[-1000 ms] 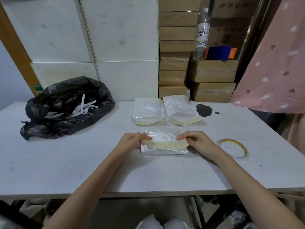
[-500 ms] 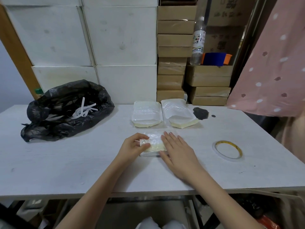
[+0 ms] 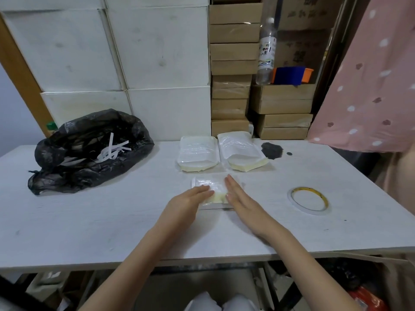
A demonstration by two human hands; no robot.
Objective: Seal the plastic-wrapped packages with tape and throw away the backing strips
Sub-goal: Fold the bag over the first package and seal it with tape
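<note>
A small plastic-wrapped package with a pale yellow block inside lies flat in the middle of the white table. My left hand rests on its left part, fingers together and flat. My right hand lies flat on its right part, fingers straight, pressing down. Neither hand grasps it. Two more wrapped packages sit just behind: one on the left and one on the right. A roll of double-sided tape lies flat to the right. A black rubbish bag with white backing strips sits at the left.
White boxes and stacked cardboard cartons stand behind the table. A clear bottle and a blue-orange item sit on the cartons. A pink spotted cloth hangs at the right. A dark stain marks the table.
My hands went from holding the package's ends to lying flat on top. The right hand moved onto it and now presses its right part; the left hand flattened beside it.
</note>
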